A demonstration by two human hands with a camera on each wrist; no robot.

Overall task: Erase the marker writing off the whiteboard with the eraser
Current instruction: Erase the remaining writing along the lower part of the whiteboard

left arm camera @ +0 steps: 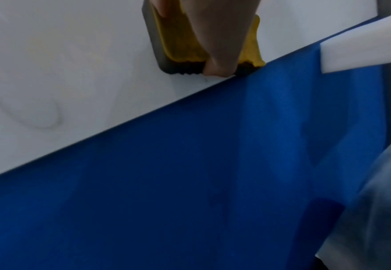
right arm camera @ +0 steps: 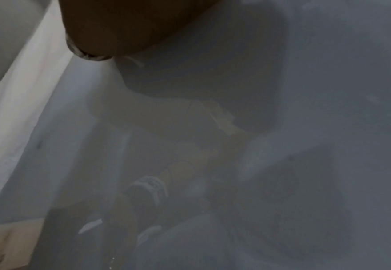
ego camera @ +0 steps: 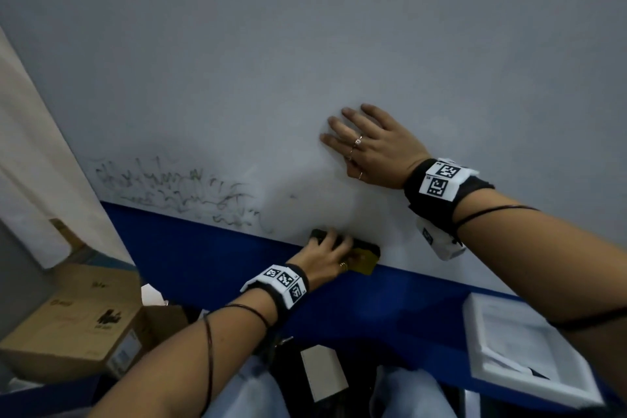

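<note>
The left hand (ego camera: 325, 249) curls over the eraser (ego camera: 363, 256) and grips it, fingers hooked over its upper side and the thumb (left arm camera: 217, 62) clamped on its lower end, as the left wrist view shows. The forearm rises from below the whiteboard (ego camera: 305, 61), wrist bent slightly back, a black band with white coded tags (ego camera: 283, 283) strapped around it. The eraser sits flat against the whiteboard at the board's bottom edge, touching the blue surface (ego camera: 210, 258) that runs beneath it. It is a rounded block: a yellow, worn-looking body backed by a dark grey pad (left arm camera: 157, 45) that meets the board.

The right hand (ego camera: 368, 144) lies flat on the whiteboard above and to the right of the eraser, fingers straight and a little spread, holding nothing; thin rings (ego camera: 358, 141) circle several fingers. Its arm stretches across from the right, wrist nearly straight, with the same tagged band.

The marker writing (ego camera: 176, 193) is a smeared tangle of thin grey-green strokes low on the whiteboard, to the left of the eraser and apart from it. The board is smooth, pale and faintly glossy, dimly reflecting the arm in the right wrist view. Below the whiteboard's left corner stand matte brown cardboard boxes (ego camera: 78, 322); below its right side rests a white foam tray (ego camera: 529, 349).
</note>
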